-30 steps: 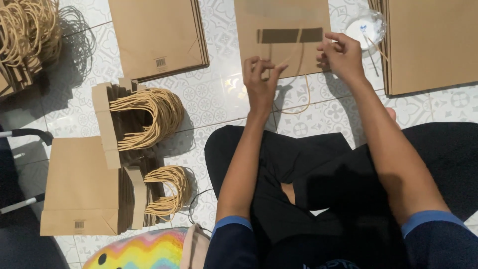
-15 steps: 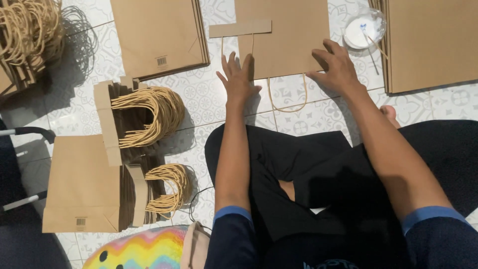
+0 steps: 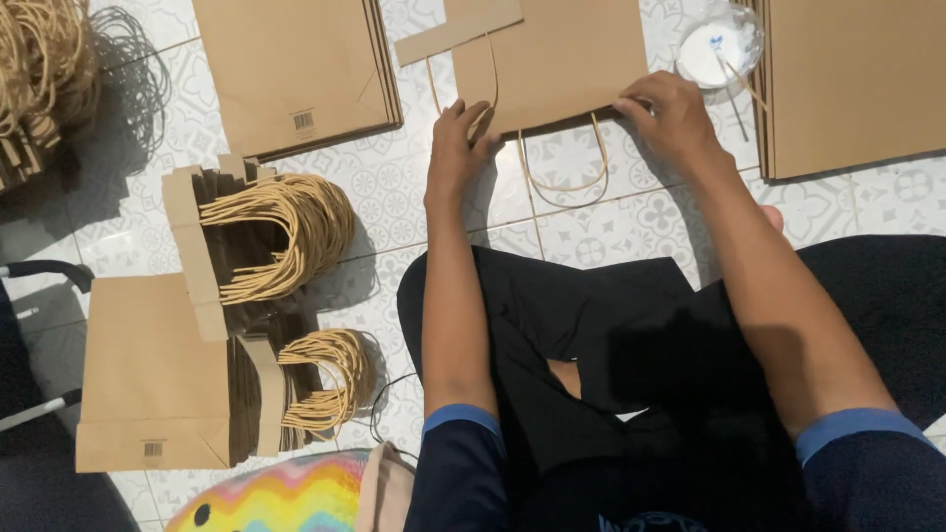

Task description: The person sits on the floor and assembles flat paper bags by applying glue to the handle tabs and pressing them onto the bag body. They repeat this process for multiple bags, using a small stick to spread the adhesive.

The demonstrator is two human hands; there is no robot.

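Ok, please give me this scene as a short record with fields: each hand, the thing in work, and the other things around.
left hand: left hand presses on the open lower edge of the flat brown paper bag, fingers by a cord handle
right hand: right hand presses on the same edge, further right
loose strip: cardboard strip lies on the bag's upper left
glue dish: small clear dish of white paste, right of the bag
stacks: flat bags at upper left; more bags at right
handles: bundles of cord handles on strips, at left
floor: patterned tiles

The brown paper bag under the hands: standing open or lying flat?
Flat: the paper bag lies on the tiled floor, both hands pressing its lower edge.
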